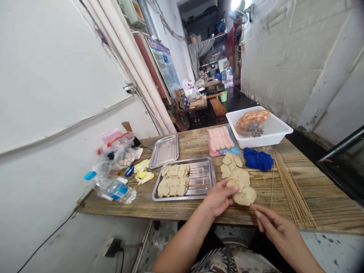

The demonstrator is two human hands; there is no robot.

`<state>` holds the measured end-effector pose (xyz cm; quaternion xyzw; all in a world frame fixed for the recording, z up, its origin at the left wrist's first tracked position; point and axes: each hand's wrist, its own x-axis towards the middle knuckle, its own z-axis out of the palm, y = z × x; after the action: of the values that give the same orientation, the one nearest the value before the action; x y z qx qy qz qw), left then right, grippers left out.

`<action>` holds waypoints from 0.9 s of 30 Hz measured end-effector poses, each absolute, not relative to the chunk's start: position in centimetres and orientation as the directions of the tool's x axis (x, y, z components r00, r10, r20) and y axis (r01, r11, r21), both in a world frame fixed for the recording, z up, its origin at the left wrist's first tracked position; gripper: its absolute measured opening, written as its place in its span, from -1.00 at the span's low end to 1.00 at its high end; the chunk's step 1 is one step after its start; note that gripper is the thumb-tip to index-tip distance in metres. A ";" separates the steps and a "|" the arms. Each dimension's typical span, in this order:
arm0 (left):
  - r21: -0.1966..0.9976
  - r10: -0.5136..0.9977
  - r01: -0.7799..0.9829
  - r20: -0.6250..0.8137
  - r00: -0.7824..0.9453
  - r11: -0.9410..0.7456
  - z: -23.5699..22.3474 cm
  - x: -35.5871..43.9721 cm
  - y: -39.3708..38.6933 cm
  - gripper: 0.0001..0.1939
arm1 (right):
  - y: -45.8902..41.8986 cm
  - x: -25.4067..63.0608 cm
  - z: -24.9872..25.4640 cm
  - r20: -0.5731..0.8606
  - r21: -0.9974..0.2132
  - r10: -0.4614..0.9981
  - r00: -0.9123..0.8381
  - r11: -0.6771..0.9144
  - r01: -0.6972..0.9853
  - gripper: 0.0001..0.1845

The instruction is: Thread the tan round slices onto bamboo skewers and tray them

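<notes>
Tan slices (246,196), partly covered by left hand (218,198), its grip pinching them, stick (253,207) clasped in right hand (275,223), far end hidden

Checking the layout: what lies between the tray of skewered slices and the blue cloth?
The head view shows a pile of loose slices between the tray and cloth.

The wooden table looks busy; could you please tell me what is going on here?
A person's left hand holds some pale slices, while the right hand grips a thin stick that runs into them. More slices on sticks lie in a metal tray to the left. Loose slices lie just beyond the hands, and a bunch of bare sticks lies on the wooden table to the right.
</notes>
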<state>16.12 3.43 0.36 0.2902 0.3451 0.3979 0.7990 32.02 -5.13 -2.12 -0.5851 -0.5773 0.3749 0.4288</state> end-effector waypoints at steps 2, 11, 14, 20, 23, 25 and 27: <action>0.777 0.823 -0.361 -0.332 0.462 0.516 0.2 15.8 3.3 -0.55 | -5.1 32.2 -2.0 0.057 -0.926 0.997 0.049 0.035 0.375 -0.56; 0.804 0.847 -0.358 -0.307 0.434 0.475 0.2 15.6 3.0 -0.55 | -5.1 32.4 -2.4 0.081 -0.909 0.996 0.039 0.058 0.413 -0.60; 0.808 0.857 -0.370 -0.294 0.424 0.460 0.1 15.5 2.9 -0.59 | -5.1 32.4 -2.5 0.079 -0.918 0.996 0.050 0.053 0.392 -0.61; 0.824 0.870 -0.377 -0.254 0.424 0.424 -0.3 15.6 3.6 -0.57 | -5.3 32.2 -2.1 0.008 -0.958 0.999 0.049 -0.006 0.287 -0.60; 0.847 0.870 -0.342 -0.246 0.428 0.408 -0.5 15.5 4.3 -0.57 | -5.4 32.1 -1.4 -0.158 -0.974 0.987 0.021 -0.159 0.162 -0.52; 0.860 0.856 -0.305 -0.246 0.454 0.409 -0.4 15.4 4.6 -0.58 | -5.4 32.1 -0.9 -0.262 -0.962 0.965 0.004 -0.262 0.079 -0.45; 0.852 0.821 -0.286 -0.249 0.514 0.438 -0.1 15.2 4.8 -0.56 | -5.4 32.1 -0.6 -0.315 -0.949 0.949 0.009 -0.315 0.022 -0.40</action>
<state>15.24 4.82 -0.08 0.3924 0.3405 0.3563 0.7766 32.09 -5.38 -0.60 -0.5806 -0.4181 0.5662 0.4093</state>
